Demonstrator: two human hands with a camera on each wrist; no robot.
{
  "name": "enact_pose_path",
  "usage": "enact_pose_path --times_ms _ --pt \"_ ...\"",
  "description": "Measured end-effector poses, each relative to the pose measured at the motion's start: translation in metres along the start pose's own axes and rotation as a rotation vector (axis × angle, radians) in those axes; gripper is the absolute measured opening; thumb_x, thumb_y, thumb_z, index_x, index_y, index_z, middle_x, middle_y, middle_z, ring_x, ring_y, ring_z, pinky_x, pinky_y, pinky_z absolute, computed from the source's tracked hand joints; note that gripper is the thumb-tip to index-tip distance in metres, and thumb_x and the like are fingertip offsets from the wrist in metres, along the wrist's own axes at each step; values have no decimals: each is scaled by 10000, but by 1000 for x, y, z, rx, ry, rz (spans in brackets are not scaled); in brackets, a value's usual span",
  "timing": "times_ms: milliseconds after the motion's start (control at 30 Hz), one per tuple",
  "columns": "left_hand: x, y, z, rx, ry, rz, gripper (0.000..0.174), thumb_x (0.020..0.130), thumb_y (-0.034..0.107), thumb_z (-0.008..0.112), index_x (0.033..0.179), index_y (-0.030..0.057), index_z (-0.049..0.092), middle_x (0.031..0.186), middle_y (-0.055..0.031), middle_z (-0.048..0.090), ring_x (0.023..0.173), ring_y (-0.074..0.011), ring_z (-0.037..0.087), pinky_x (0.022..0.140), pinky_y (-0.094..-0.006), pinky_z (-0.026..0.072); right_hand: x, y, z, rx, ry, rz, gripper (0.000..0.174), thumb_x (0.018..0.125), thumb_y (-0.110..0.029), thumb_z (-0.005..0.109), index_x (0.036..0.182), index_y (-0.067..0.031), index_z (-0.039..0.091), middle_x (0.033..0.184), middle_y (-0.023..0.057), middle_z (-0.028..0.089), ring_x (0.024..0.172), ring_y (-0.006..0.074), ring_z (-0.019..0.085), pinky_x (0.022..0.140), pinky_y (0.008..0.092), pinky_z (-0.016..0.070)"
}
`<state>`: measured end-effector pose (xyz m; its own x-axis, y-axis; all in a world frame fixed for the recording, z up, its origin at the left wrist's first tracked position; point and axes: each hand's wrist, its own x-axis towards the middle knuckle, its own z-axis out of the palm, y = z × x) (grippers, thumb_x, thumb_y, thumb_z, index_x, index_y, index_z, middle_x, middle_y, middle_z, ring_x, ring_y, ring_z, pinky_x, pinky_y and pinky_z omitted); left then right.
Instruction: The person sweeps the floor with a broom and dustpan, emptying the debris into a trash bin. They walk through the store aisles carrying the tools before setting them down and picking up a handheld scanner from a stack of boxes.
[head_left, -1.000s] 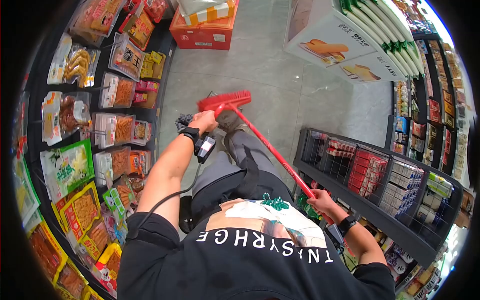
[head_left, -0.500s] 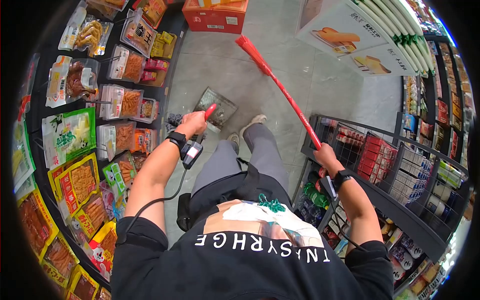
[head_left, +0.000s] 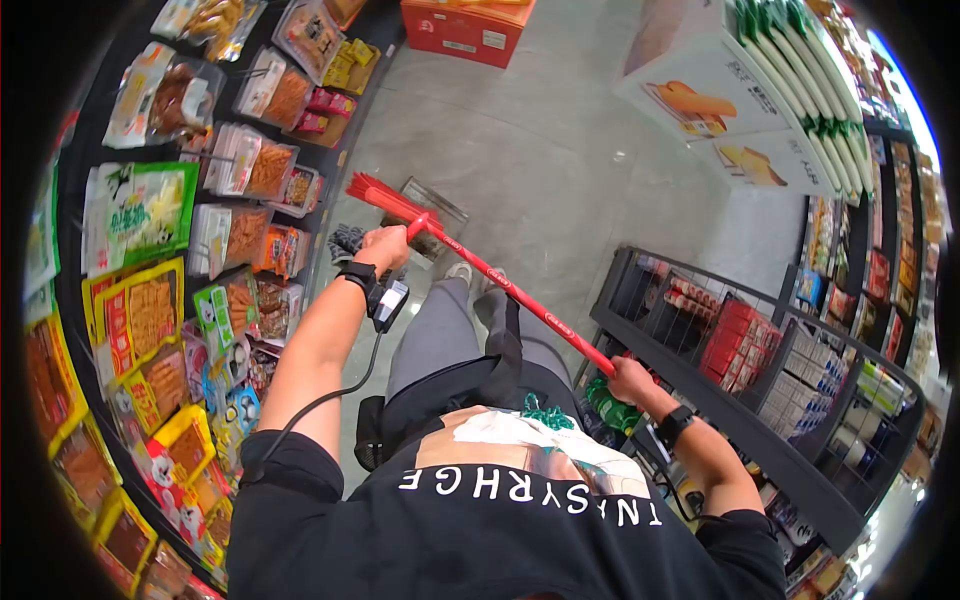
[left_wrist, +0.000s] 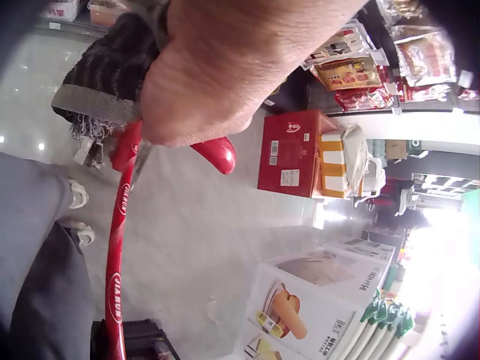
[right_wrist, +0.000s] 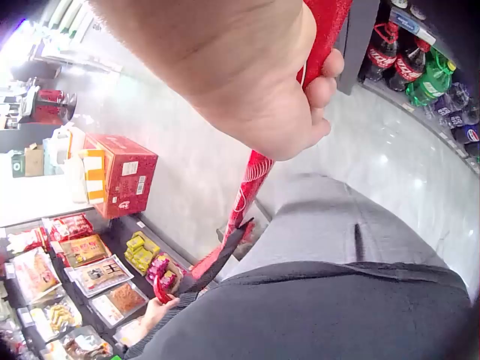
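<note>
A red broom (head_left: 520,297) slants across the legs in the head view, its bristles (head_left: 385,200) over the dustpan (head_left: 436,208) at upper left. My right hand (head_left: 641,387) grips the upper end of the broom's handle; in the right wrist view, fingers (right_wrist: 322,90) curl round it. My left hand (head_left: 384,250) is curled round a separate red handle end (left_wrist: 217,154), close beside the broom head. A grey fringed cloth (head_left: 347,240) hangs by the left hand, and in the left wrist view it lies against that hand (left_wrist: 199,90).
Packaged snacks (head_left: 150,310) hang on shelves along the left. A red carton (head_left: 467,32) sits on the floor ahead, a printed white display box (head_left: 720,110) at upper right. A wire-fronted rack (head_left: 740,345) stands on the right, with bottles (head_left: 607,405) beside it.
The broom head has swung from ahead back leftward to the dustpan, beside my left hand. My right hand has moved lower in the head view, still gripping the handle.
</note>
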<state>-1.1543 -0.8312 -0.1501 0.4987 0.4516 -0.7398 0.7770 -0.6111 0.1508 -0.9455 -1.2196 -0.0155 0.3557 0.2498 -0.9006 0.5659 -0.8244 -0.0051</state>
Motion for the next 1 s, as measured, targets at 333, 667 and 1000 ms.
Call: enact_pose_path --times_ms 333,667,1000 --pt "-76 -24 52 -152 96 -106 226 732 172 507 942 91 523 901 -123 594 865 -294 569 753 -393 436 46 39 -43 -49 306 -155 195 666 -94 501 848 -46 551 807 203 581 817 366 552 709 425 437" --pt "-126 -33 104 -291 113 -311 246 746 207 528 960 85 541 923 -134 592 891 -292 561 775 -381 431 81 -16 -78 24 269 -112 199 706 -42 448 891 9 502 725 199 567 508 310 575 398 376 450" --pt "-138 -56 154 -288 41 -320 228 742 132 478 931 66 587 943 -147 594 904 -299 563 772 -377 436 42 -11 25 -93 -105 -103 210 715 -51 459 910 -15 526 610 128 551 434 243 557 345 341 412"
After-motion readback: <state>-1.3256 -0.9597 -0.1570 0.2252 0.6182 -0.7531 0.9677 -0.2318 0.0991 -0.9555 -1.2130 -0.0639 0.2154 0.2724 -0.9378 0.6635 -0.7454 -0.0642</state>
